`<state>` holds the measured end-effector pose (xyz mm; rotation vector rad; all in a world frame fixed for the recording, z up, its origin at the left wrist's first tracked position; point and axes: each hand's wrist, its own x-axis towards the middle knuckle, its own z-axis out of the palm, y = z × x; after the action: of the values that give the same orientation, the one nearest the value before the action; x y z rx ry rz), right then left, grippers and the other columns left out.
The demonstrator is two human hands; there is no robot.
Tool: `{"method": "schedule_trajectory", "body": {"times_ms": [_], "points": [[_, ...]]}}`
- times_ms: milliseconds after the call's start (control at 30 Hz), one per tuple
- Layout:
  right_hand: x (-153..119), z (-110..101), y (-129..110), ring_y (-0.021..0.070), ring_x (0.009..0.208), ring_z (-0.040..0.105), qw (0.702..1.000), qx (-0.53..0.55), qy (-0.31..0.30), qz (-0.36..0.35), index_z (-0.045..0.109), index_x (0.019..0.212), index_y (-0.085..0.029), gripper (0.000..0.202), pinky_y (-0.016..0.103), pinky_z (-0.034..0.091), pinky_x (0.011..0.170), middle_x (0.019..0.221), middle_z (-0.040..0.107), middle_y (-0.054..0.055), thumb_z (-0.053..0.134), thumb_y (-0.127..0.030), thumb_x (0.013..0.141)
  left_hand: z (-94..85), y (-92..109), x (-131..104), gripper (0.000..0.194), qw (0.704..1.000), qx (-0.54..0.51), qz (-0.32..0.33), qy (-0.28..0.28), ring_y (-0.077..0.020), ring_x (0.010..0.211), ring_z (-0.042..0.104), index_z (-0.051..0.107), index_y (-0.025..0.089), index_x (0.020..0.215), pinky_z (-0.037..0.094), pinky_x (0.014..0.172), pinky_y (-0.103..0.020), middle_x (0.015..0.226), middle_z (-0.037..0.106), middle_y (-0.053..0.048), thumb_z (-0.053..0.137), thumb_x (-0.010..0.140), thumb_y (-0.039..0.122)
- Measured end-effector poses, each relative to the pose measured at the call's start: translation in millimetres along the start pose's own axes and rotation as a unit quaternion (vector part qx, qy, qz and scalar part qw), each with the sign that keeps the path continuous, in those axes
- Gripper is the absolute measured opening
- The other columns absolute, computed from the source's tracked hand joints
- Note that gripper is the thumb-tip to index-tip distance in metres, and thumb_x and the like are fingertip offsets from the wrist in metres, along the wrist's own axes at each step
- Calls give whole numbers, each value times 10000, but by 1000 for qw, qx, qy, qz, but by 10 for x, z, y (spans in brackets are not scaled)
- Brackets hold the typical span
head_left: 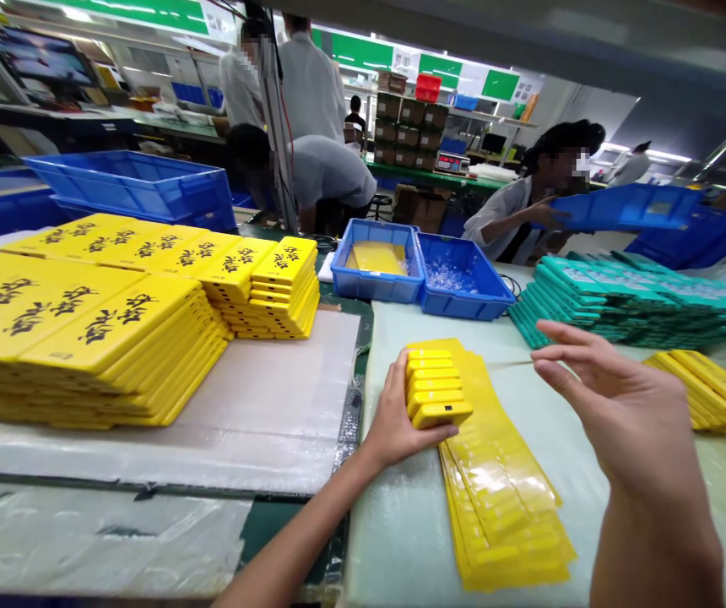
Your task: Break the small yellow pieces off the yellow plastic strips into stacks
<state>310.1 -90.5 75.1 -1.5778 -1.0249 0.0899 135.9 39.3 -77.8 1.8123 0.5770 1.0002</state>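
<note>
Your left hand (394, 415) grips a short row of yellow cases (437, 387), their narrow ends turned toward you. The row sits between your thumb and fingers: the thumb reaches along the underside of the nearest case, while the fingers curl round the left side, partly hidden behind it. You hold the row over the upper part of a fan of translucent yellow sleeves (506, 498) on the pale table covering (401, 532); whether the two touch, you cannot tell from this angle.

Your right hand (632, 414) is up to the right, well apart from the cases. Its thumb and a fingertip pinch the end of a thin strand (510, 364) — exactly what it is, you cannot tell — that runs left toward the sleeves, with the index finger lifted just above the pinch.

To your left stand printed yellow stacks (110, 338) with black brush-like characters. Beyond the sleeves are a blue bin with yellow sheets (372, 283) and, just beside it, a blue bin with clear scraps (464, 306). Teal cases (597, 308) are piled behind your right hand, and a co-worker (495, 224) holds up a blue tray (629, 209).
</note>
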Motion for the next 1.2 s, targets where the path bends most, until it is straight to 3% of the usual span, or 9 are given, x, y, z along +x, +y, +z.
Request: {"method": "schedule_trajectory", "body": {"times_ms": [133, 267, 567, 933, 1000, 1100, 1200], "points": [[-224, 229, -54, 218, 668, 751, 991, 2, -42, 124, 852, 822, -215, 201, 312, 620, 627, 798, 815, 74, 862, -389, 722, 1, 14, -3, 1303, 1000, -4, -4, 2, -412, 1485, 442, 191, 244, 1635, 326, 1275, -612, 1587, 440, -171, 956, 630, 562], [-348, 399, -97, 208, 615, 731, 980, -9, -78, 183, 835, 733, -182, 189, 268, 585, 558, 740, 802, 78, 827, -355, 659, 7, 6, -4, 1303, 1000, -13, -12, 1, -418, 1478, 459, 201, 233, 1629, 342, 1268, -613, 1577, 457, -177, 971, 618, 522], [-258, 532, -168, 196, 635, 728, 969, -23, -155, 193, 807, 677, -176, 152, 245, 551, 581, 690, 776, 42, 698, -274, 638, 11, 25, 4, 1305, 999, -32, -22, -4, -421, 1474, 473, 177, 217, 1630, 365, 1257, -615, 1569, 466, -188, 964, 630, 505], [-133, 501, -82, 173, 607, 626, 950, -85, -250, 169, 772, 707, -155, 185, 273, 477, 581, 633, 690, 34, 653, -292, 670, 7, 15, -1, 1310, 999, -37, -25, -7, -422, 1480, 462, 176, 212, 1631, 366, 1259, -607, 1569, 460, -194, 966, 627, 501], [-76, 461, -29, 158, 574, 577, 946, -115, -268, 139, 788, 834, -149, 216, 268, 441, 548, 606, 632, 2, 698, -293, 699, 1, 23, 0, 1307, 999, -34, -23, -7, -420, 1472, 472, 175, 218, 1633, 370, 1255, -606, 1559, 468, -191, 965, 629, 493], [28, 404, 106, 142, 529, 495, 952, -144, -252, 101, 753, 1142, -131, 457, 261, 408, 515, 557, 510, -64, 774, -359, 746, -2, 28, 2, 1310, 999, -29, -22, -9, -419, 1472, 471, 153, 219, 1639, 366, 1252, -620, 1554, 468, -195, 957, 640, 489], [86, 406, 261, 142, 535, 490, 954, -58, -249, 155, 664, 1304, -94, 604, 267, 486, 514, 570, 458, -85, 726, -479, 843, -1, 15, 2, 1315, 1000, -21, -20, -9, -423, 1476, 464, 147, 220, 1639, 350, 1255, -638, 1556, 465, -199, 955, 642, 507]]}}
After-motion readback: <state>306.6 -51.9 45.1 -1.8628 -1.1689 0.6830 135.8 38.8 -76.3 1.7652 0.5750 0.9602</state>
